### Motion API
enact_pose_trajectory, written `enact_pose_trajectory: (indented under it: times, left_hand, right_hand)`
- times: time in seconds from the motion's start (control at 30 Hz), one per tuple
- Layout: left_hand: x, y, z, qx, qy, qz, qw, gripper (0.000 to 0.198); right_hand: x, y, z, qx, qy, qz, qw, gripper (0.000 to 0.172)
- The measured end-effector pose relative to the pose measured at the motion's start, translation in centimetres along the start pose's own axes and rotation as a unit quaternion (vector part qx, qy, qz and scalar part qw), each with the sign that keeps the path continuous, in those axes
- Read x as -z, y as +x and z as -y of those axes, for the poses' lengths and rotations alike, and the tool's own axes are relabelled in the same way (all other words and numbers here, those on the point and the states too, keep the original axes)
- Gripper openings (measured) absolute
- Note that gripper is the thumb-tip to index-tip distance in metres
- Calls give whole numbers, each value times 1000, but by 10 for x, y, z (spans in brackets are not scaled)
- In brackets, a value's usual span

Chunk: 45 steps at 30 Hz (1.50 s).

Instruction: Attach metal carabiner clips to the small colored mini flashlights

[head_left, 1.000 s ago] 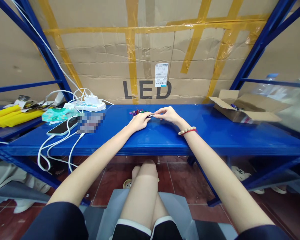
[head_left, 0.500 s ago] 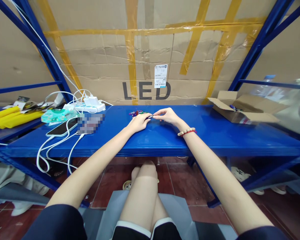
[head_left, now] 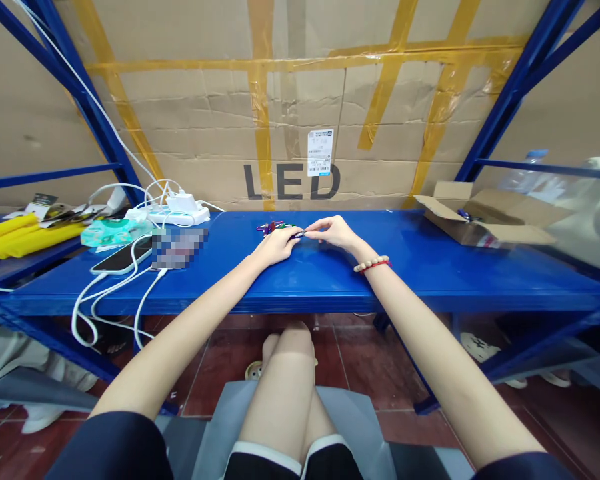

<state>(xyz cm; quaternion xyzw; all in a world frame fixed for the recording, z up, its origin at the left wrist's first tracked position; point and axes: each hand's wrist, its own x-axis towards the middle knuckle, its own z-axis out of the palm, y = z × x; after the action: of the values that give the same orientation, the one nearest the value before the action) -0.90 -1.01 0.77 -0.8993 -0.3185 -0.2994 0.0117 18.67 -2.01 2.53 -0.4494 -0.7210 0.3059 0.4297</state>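
- Small dark piece (head_left: pixel 300 233): at the middle of the blue bench (head_left: pixel 430 267), pinched at either end by the two hands; too small to tell what kind.
- Far left, on a side shelf: yellow rolls (head_left: pixel 15 235), lying flat.
- Next, on the bench: green packet (head_left: pixel 111 233), phone (head_left: pixel 123 255) face up just beside it, white cables (head_left: pixel 105 300) trailing over the front edge.
- Behind those: power strip (head_left: pixel 173 215) with plugs in it.
- Left of centre: heap of coloured bits (head_left: pixel 271 227), just beyond the left hand.
- Left hand (head_left: pixel 279 245): resting on the bench, fingers pressed together on the left end of the small dark piece.
- Right hand (head_left: pixel 336 232): thumb and forefinger pinching the right end, other fingers curled; bead bracelet (head_left: pixel 373 264) on the wrist.
- Far right: open cardboard box (head_left: pixel 485 225), well apart from both hands.
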Motion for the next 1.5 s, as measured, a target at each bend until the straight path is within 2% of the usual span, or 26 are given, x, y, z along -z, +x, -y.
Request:
enact_pose_trajectory:
  times: [0.37,0.9,1.07,1.5]
  left_hand:
    - [0,-1,1,16,-12,4,1000,20]
    - [2,-1,-1,32,-15,14,999,17]
    - [2,0,0,31,-13,15,999,17]
    - [3,-1,-3,-3,6,24,1000,25]
  right_hand:
    - [0,0,1,-3,2,2,1000,49]
    - [0,6,-13,13,3,16,1000,49]
    - [1,5,-9,-1,1,10,1000,52]
    - [-1,3,-6,39,-26,8,999,51]
